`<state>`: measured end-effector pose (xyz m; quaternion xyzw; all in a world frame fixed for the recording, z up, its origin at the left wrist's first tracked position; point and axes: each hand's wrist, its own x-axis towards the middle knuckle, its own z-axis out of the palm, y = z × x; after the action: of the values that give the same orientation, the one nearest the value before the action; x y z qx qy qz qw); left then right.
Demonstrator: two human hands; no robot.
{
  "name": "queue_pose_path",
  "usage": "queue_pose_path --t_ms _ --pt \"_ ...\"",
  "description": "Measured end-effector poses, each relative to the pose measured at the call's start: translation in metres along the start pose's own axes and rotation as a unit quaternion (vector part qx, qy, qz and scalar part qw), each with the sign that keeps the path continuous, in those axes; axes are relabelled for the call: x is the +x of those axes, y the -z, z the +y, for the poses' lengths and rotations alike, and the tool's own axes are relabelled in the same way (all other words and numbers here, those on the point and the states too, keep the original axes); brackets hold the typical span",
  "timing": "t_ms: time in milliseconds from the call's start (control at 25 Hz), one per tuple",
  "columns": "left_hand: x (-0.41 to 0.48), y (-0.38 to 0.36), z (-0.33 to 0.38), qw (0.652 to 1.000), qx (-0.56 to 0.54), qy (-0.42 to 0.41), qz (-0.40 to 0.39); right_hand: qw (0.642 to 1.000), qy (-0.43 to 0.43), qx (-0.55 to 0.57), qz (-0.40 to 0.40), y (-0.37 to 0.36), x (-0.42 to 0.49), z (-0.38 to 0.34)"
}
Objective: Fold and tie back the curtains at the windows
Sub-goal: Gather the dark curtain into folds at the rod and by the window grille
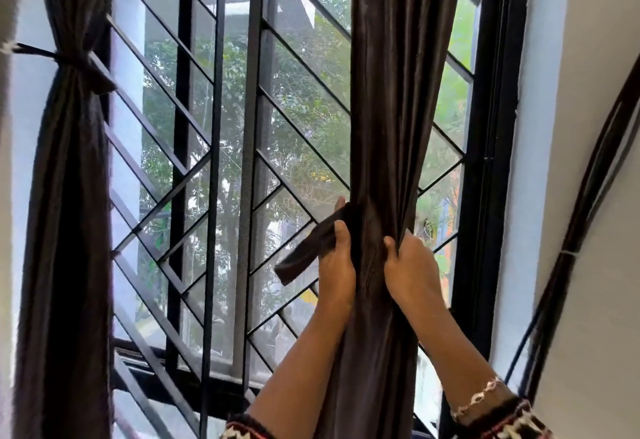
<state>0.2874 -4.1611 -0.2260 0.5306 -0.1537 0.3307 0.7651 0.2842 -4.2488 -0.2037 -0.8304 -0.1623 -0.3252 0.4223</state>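
Observation:
A dark brown curtain (398, 92) hangs gathered into a narrow bunch in front of the right half of the window. My left hand (337, 265) holds a dark tie-back strap (304, 251) against the bunch's left side, and the strap's free end sticks out down and to the left. My right hand (412, 265) grips the bunch's right edge at the same height. A second dark curtain (69, 196) at the far left is cinched by a tie-back (79, 64) fixed to the wall.
A black window frame (491, 161) with a diagonal metal grille (221, 147) fills the middle, with trees outside. A white wall (595, 126) stands at the right, and dark cables (571, 237) run down it.

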Motion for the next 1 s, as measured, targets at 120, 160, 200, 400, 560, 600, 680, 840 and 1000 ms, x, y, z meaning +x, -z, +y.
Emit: queue_pose_path --t_ms 120,160,200,400,560,600,680,840,1000 --pt "-0.019 -0.014 0.004 0.998 0.01 0.058 -0.003 1.0 0.02 -0.021 0.005 -0.006 0.0 -0.001" --pt "-0.022 -0.019 0.006 0.997 0.012 0.081 -0.009 1.0 0.023 -0.02 -0.002 -0.006 -0.002 -0.002" --pt "-0.024 -0.023 0.007 0.995 0.017 0.092 -0.023 1.0 0.022 -0.002 -0.011 -0.007 -0.004 -0.001" --pt "-0.022 -0.033 0.012 0.994 0.088 0.067 -0.002 0.993 0.066 0.004 -0.097 -0.012 -0.009 0.012" --pt "-0.015 -0.032 0.009 0.99 0.112 0.037 0.076 0.971 0.173 0.065 -0.152 -0.011 -0.016 0.036" --pt "-0.014 -0.032 0.009 0.989 0.114 0.019 0.093 0.959 0.183 0.14 -0.165 -0.01 -0.015 0.044" --pt "-0.012 -0.03 0.01 0.988 0.11 -0.003 0.11 0.938 0.142 0.285 -0.136 0.0 -0.01 0.057" --pt "-0.012 -0.023 0.013 0.992 0.075 0.011 0.098 0.905 -0.08 0.408 0.091 0.012 0.041 0.086" --pt "-0.013 -0.018 0.018 0.995 0.036 0.038 0.083 0.848 -0.164 0.496 -0.089 0.014 0.078 0.096"
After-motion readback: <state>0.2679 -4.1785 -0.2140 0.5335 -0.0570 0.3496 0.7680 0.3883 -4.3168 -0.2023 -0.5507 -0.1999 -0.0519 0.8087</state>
